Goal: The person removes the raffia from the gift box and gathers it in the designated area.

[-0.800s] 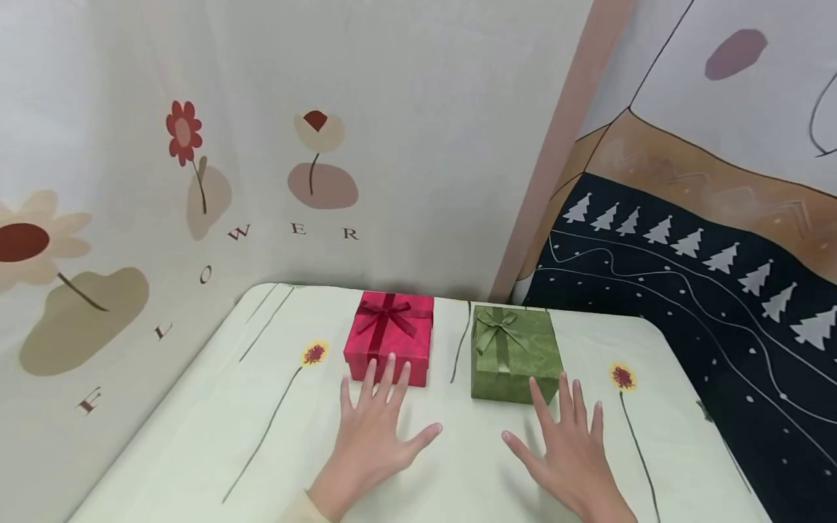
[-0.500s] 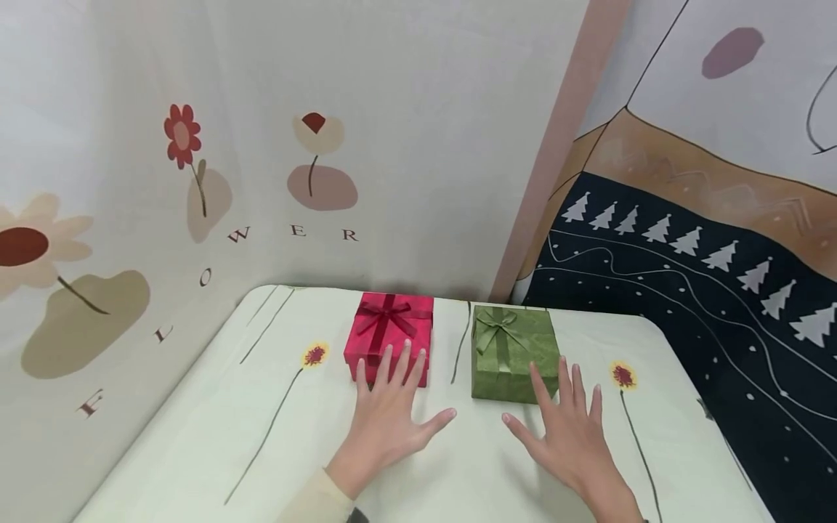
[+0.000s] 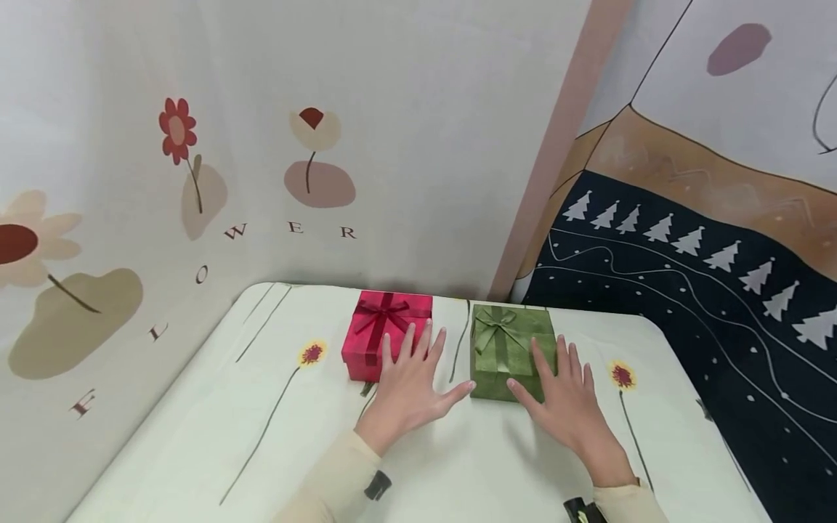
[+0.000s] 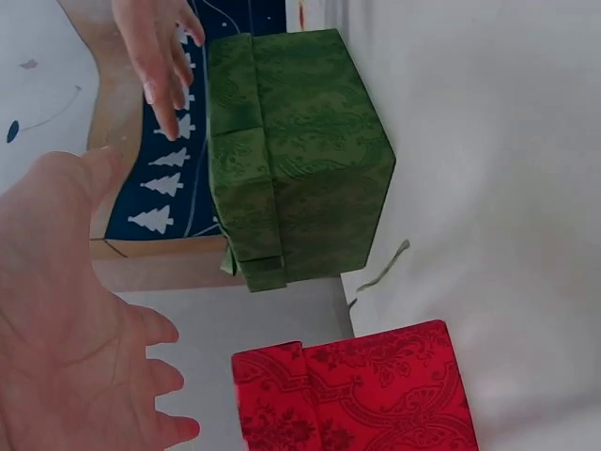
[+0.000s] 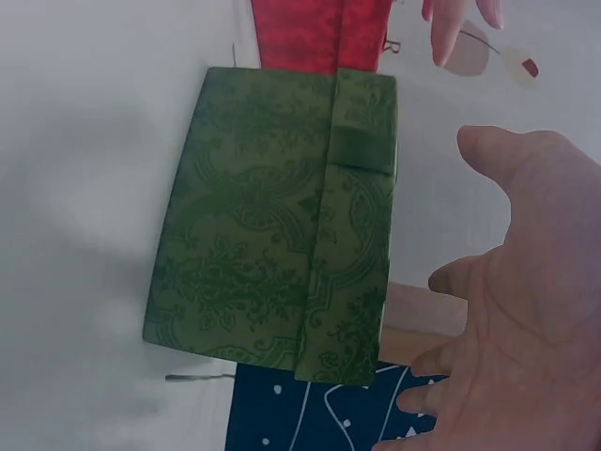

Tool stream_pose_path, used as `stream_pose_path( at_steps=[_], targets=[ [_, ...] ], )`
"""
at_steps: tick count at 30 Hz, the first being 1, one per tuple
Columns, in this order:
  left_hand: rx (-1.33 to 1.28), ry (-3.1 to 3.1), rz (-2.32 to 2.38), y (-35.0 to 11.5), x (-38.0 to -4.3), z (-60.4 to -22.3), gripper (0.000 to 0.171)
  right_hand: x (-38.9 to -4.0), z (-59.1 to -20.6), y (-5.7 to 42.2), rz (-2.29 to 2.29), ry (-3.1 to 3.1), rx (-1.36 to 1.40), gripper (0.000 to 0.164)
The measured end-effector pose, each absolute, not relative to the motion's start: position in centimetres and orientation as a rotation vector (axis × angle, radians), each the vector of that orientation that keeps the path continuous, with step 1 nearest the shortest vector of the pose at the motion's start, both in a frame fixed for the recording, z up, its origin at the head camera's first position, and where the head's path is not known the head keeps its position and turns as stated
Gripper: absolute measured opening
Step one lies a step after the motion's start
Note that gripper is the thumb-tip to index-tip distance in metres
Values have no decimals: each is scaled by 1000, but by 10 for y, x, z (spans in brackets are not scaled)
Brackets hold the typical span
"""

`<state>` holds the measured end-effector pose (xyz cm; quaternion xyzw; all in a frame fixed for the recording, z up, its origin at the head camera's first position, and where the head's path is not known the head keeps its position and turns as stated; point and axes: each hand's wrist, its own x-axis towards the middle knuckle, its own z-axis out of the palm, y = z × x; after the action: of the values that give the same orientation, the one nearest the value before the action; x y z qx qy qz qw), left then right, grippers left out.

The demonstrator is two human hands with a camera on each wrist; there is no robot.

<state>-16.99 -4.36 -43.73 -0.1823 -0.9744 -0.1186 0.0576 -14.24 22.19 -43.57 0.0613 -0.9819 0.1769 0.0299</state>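
Observation:
Two lidded gift boxes with ribbon bows stand side by side on the table, a red box (image 3: 373, 345) and, to its right, a green box (image 3: 490, 363). Over the front right of the red box my left hand (image 3: 408, 385) hovers, fingers spread, thumb pointing toward the green box. My right hand (image 3: 569, 399) is spread in front of the green box's right side, covering its front right corner in the head view. Both wrist views show a gap between palm and boxes; neither hand holds anything. The left wrist view shows the green box (image 4: 319, 178) and the red box (image 4: 366, 395) from the front.
A white cloth with printed flowers covers the table (image 3: 275, 450). Behind it hangs a pale curtain (image 3: 425, 145) with flower motifs and letters. A dark fabric (image 3: 654, 290) with white trees hangs at the right. Dark wrist devices (image 3: 378, 485) sit at the sleeves.
My left hand has moved right and forward, from the red box's front toward its right side. My right hand has moved slightly forward over the green box. The boxes stay in place.

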Motion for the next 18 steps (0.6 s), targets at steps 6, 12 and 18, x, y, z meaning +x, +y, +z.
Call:
stream_pose_path(
  at_steps=[6,12,18],
  targets=[
    [-574,-2991,-375,-35,-188,-437,96,-159,-434,230,693,-3068,164,89],
    [-614,-3049,-362,-25,-203,-437,96,-175,-435,236,843,-3116,106,89],
    [-691,-3077,-410,-8,-216,-436,97,-190,-436,240,1017,-3132,54,92]
  ],
)
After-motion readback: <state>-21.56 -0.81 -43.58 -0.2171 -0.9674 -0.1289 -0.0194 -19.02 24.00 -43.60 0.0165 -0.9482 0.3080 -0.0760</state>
